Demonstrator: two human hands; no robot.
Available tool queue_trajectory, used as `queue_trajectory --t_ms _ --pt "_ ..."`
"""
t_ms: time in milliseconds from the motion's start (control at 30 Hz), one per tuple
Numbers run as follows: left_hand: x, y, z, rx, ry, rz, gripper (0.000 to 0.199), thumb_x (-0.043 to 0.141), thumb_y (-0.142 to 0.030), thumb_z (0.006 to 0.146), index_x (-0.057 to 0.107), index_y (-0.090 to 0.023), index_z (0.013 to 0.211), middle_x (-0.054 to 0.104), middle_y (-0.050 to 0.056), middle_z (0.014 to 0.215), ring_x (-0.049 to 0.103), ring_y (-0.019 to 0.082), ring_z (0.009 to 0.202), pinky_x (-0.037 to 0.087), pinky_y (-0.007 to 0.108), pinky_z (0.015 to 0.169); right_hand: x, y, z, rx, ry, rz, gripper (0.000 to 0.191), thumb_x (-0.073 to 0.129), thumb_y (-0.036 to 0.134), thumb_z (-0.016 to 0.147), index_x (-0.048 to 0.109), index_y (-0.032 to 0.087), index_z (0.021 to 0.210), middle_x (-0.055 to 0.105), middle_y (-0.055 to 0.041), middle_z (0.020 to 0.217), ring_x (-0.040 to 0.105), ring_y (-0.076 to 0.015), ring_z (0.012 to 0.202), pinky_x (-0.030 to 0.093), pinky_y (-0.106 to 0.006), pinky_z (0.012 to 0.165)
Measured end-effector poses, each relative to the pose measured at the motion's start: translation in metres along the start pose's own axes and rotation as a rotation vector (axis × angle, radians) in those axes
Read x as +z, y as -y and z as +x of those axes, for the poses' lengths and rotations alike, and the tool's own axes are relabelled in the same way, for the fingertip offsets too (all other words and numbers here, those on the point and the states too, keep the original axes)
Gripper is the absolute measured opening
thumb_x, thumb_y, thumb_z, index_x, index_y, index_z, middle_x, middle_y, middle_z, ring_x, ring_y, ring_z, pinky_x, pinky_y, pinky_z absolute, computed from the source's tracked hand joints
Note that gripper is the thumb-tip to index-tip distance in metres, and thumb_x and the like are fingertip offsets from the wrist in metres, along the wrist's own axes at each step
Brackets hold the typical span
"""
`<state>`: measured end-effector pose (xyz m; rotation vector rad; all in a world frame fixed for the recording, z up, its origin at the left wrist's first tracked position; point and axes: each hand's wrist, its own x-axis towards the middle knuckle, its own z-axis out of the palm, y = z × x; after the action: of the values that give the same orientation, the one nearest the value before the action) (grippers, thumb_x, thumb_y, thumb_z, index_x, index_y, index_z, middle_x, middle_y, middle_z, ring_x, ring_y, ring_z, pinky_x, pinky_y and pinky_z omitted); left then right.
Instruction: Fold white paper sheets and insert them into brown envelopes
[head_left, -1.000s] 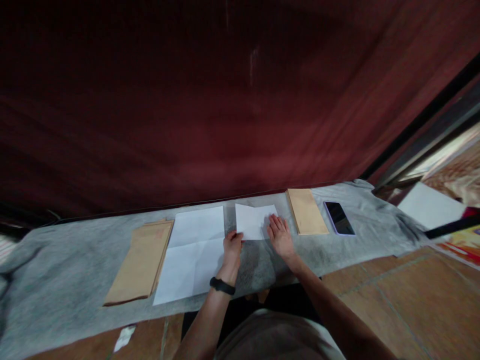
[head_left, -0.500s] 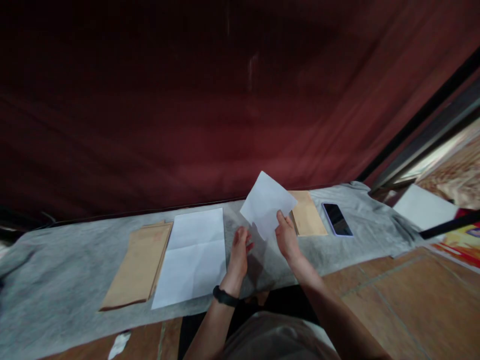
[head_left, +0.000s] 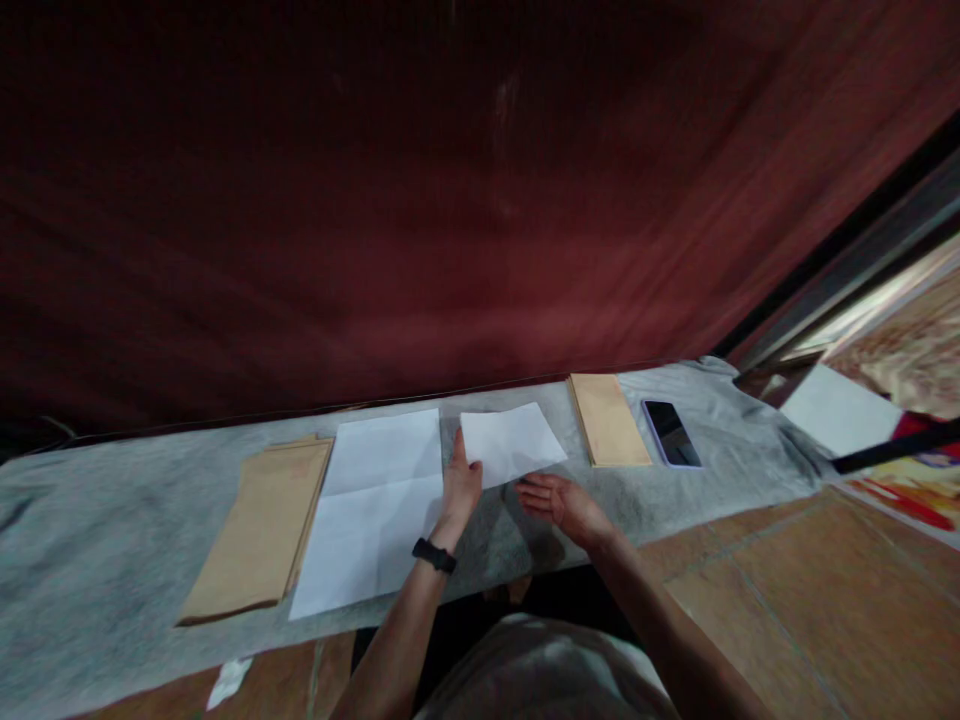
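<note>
A folded sheet of white paper [head_left: 514, 442] is held by its left end in my left hand [head_left: 460, 482], thumb in front and fingers behind. My right hand [head_left: 559, 503] lies just below the paper's lower edge, palm turned up, fingers stretched out and holding nothing. Left of my left hand is a stack of larger white paper [head_left: 375, 510] with a crease across its middle. Beyond that lies a pile of brown envelopes [head_left: 259, 530]. A smaller pile of brown envelopes [head_left: 611, 420] sits to the right of the folded sheet.
A phone [head_left: 671, 433] rests on the grey cloth [head_left: 720, 450] at the right. Dark red fabric [head_left: 480, 250] hangs behind the cloth. A white scrap [head_left: 229, 683] lies on the tiled floor [head_left: 787, 580]. A black bar [head_left: 892, 447] crosses the right edge.
The folded paper has passed from my right hand to my left and turned from a slant to nearly level. My right hand has let go and moved below it.
</note>
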<state>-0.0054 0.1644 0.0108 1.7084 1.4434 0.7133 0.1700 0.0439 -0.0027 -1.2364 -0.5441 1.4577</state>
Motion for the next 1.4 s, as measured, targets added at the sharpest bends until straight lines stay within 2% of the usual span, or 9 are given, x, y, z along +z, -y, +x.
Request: queue_trajectory --t_ms 100,300,467,567,667,767,967,1300,1400 --pt "-0.009 0.002 0.008 -0.041 0.101 0.112 0.083 0.054 -0.005 0.084 0.023 -0.010 0.161 0.065 0.017 0.138 0.067 0.028 0.120 0.050 0.037 0.105 -0.006 0.003 -0.006 0.022 0.061 -0.099 0.047 0.063 0.055 0.088 0.071 0.016 0.113 0.076 -0.0178 0.115 0.075 -0.0275 0.095 0.056 -0.047 0.092" --pt "-0.011 -0.003 0.023 -0.024 0.164 0.246 0.085 0.052 -0.001 0.083 0.021 -0.011 0.162 0.058 0.017 0.147 0.063 0.026 0.127 0.048 0.035 0.109 -0.005 0.018 0.042 -0.558 -0.247 -0.824 0.042 0.046 0.041 0.099 0.067 0.024 0.131 0.067 -0.0096 0.135 0.060 -0.0258 0.128 0.043 -0.047 0.114" --pt "-0.008 -0.006 0.014 -0.050 0.124 0.419 0.076 0.047 -0.007 0.091 0.018 -0.004 0.161 0.068 0.023 0.131 0.070 0.030 0.114 0.054 0.038 0.100 0.000 0.007 0.077 -0.721 -0.247 -1.440 0.053 0.039 0.036 0.105 0.044 0.017 0.154 0.039 -0.0148 0.162 0.035 -0.0277 0.150 0.033 -0.051 0.121" --pt "-0.002 -0.010 -0.004 0.018 -0.031 0.613 0.069 0.040 -0.008 0.094 0.022 -0.006 0.161 0.065 0.024 0.133 0.069 0.031 0.115 0.054 0.044 0.100 -0.001 -0.003 0.080 -0.718 -0.255 -1.656 0.053 0.041 0.039 0.106 0.041 0.021 0.156 0.033 -0.0141 0.165 0.030 -0.0300 0.152 0.026 -0.054 0.123" --pt "0.015 -0.016 -0.017 0.284 -0.137 0.747 0.065 0.035 -0.005 0.095 0.030 -0.013 0.159 0.049 0.019 0.154 0.049 0.031 0.141 0.041 0.048 0.115 -0.002 -0.007 0.079 -0.710 -0.263 -1.728 0.053 0.041 0.040 0.106 0.040 0.024 0.157 0.032 -0.0124 0.165 0.031 -0.0309 0.152 0.023 -0.054 0.123" --pt "0.038 -0.016 -0.016 0.462 -0.018 0.746 0.055 0.037 -0.017 0.100 0.039 -0.013 0.155 0.039 0.014 0.162 0.028 0.030 0.153 0.030 0.050 0.124 -0.003 -0.006 0.077 -0.696 -0.238 -1.770 0.054 0.041 0.037 0.106 0.037 0.024 0.158 0.030 -0.0128 0.166 0.030 -0.0310 0.152 0.023 -0.053 0.123" --pt "0.056 0.003 0.000 0.466 0.044 0.741 0.056 0.033 -0.035 0.105 0.041 -0.009 0.154 0.038 0.015 0.162 0.024 0.030 0.155 0.024 0.051 0.126 -0.003 -0.003 0.077 -0.673 -0.238 -1.789 0.054 0.040 0.031 0.105 0.037 0.024 0.158 0.030 -0.0126 0.166 0.032 -0.0301 0.152 0.023 -0.052 0.123" --pt "0.055 0.009 0.000 0.485 0.031 0.761 0.056 0.036 -0.024 0.101 0.040 -0.009 0.154 0.036 0.015 0.164 0.020 0.029 0.156 0.021 0.051 0.127 0.005 0.009 0.085 -0.685 -0.130 -1.715 0.049 0.029 0.033 0.108 0.047 0.023 0.153 0.043 -0.0073 0.160 0.037 -0.0246 0.149 0.022 -0.049 0.124" --pt "0.054 0.008 -0.001 0.472 0.026 0.754 0.056 0.036 -0.024 0.101 0.040 -0.011 0.155 0.036 0.014 0.164 0.023 0.029 0.155 0.022 0.051 0.126 -0.001 0.006 0.086 -0.664 -0.199 -1.735 0.049 0.031 0.037 0.108 0.045 0.026 0.154 0.039 -0.0056 0.163 0.035 -0.0259 0.150 0.020 -0.051 0.124"
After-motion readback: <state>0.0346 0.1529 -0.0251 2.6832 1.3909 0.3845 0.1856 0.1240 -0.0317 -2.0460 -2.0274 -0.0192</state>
